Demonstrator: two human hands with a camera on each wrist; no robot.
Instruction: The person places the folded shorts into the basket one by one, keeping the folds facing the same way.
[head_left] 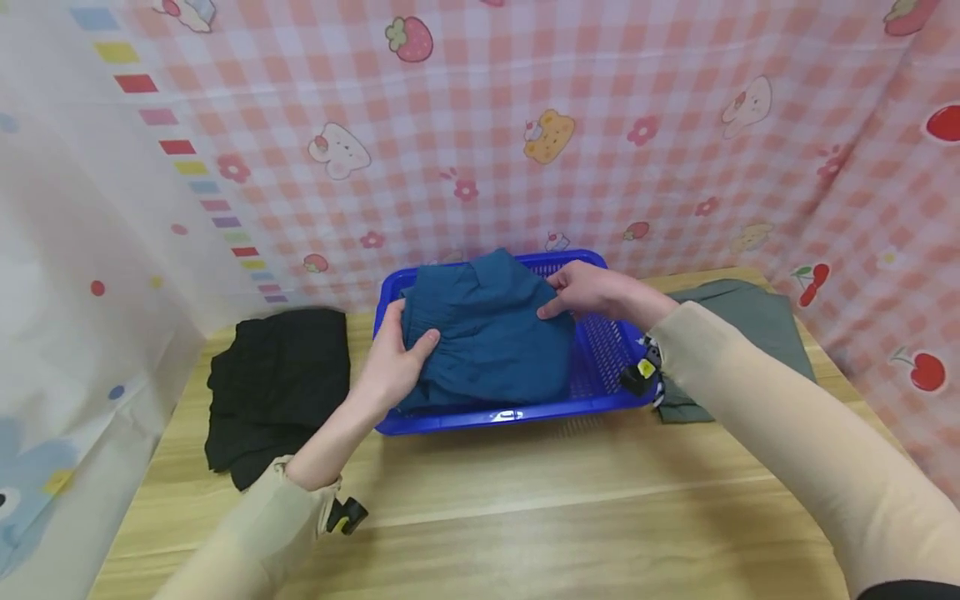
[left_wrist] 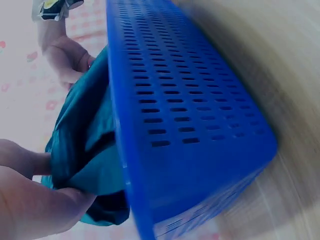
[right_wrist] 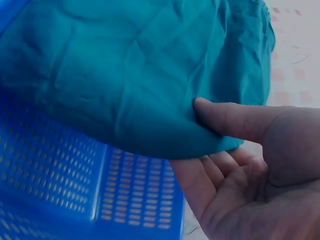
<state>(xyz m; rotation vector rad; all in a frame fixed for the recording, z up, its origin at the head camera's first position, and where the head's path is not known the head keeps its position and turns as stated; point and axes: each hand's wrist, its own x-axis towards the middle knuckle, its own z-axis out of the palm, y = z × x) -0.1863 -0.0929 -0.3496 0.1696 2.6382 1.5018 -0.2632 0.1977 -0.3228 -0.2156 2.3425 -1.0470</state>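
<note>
Pinched at opposite edges by left hand [head_left: 392,362] and right hand [head_left: 589,292], cloth [head_left: 495,333] lies between them over basket [head_left: 600,404], basket's long axis side-to-side

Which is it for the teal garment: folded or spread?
Folded: the garment is a compact bundle, narrower than the basket, and the left wrist view shows layers of cloth by the left hand.

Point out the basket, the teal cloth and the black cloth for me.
Basket [left_wrist: 202,157]: left wrist view, on its outer wall.
Teal cloth [head_left: 491,337]: head view, on the middle of its upper face.
Black cloth [head_left: 288,383]: head view, on the middle of its upper face.
</note>
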